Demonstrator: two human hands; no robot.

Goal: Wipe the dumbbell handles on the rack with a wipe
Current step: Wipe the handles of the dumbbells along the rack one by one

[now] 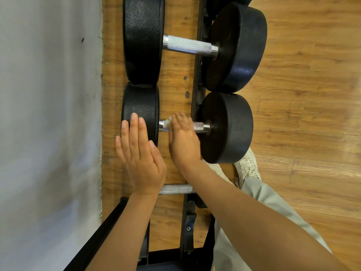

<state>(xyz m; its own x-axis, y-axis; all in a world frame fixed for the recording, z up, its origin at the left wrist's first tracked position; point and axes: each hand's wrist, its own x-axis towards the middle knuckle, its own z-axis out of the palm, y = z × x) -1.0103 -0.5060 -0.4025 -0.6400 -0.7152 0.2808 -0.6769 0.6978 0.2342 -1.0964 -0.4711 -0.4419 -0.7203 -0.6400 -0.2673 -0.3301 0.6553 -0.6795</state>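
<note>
- The near dumbbell (pixel 224 127) has two round black ends, fat like thick wheels, with a bumpy, grainy skin.
- Its handle (pixel 201 126) is a shiny silver bar with a rough, criss-cross pattern in the middle and smooth rings at the tips.
- The far dumbbell (pixel 234 47) is bigger, and its silver handle (pixel 188 45) has the same rough pattern.
- Both dumbbells sit on a rack (pixel 197 71) made of thin black metal bars.
- Under the rack is a wooden floor (pixel 312 94) with brown streaks. A flat grey wall (pixel 48 94) is on the left.
- The right hand (pixel 183 139) lies over the near handle with its fingers bent down around it. It presses a small white wipe (pixel 168 122) on the bar. Only a crumpled bit of the wipe peeks out past the fingers.
- The left hand (pixel 138 153) is flat and wide open, fingers straight and close together. It holds nothing. Its fingertips are over the black end of the near dumbbell, but I cannot tell if they touch it.
- A pale shoe (pixel 248 167) and a light trouser leg (pixel 273 202) show beside the rack.
</note>
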